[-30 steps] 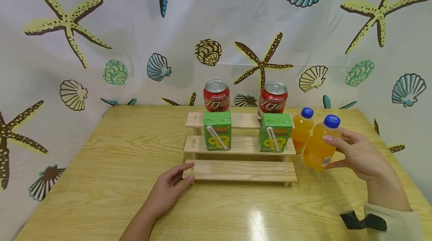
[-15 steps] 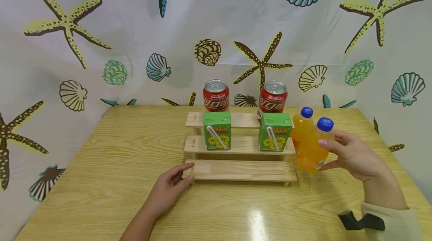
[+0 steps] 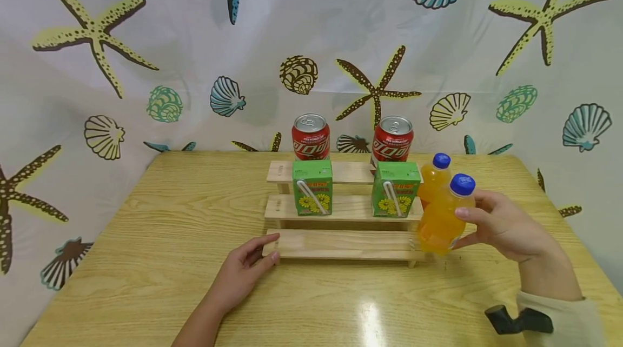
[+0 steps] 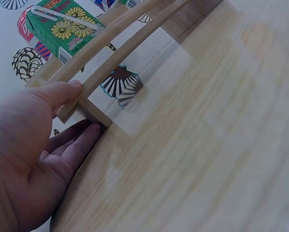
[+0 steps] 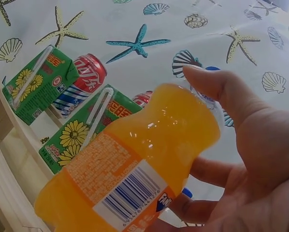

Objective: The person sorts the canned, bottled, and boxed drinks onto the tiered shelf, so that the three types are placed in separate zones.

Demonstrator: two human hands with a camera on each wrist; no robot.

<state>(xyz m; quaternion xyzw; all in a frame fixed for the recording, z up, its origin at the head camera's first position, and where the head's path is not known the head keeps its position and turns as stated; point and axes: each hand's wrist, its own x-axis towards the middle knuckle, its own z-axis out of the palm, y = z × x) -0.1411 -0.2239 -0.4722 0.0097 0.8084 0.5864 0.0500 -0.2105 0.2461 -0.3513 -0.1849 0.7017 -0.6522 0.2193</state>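
My right hand grips a bottle of orange soda with a blue cap, thumb on one side and fingers on the other. The bottle tilts, and its lower part overlaps the right end of the lowest step of a three-step wooden rack. The right wrist view shows the barcode on the soda bottle. My left hand holds the left end of that lowest step; in the left wrist view its thumb lies on the step and the fingers of the hand reach beside the rack's leg.
Two green juice boxes with straws stand on the middle step. Behind them, two red cola cans stand on the top step. A second orange soda bottle stands right of the rack, partly hidden. A patterned cloth hangs behind the table.
My right hand has moved the soda bottle left and slightly toward me, from beside the rack to the lowest step's right end. The left hand keeps its place on the rack.
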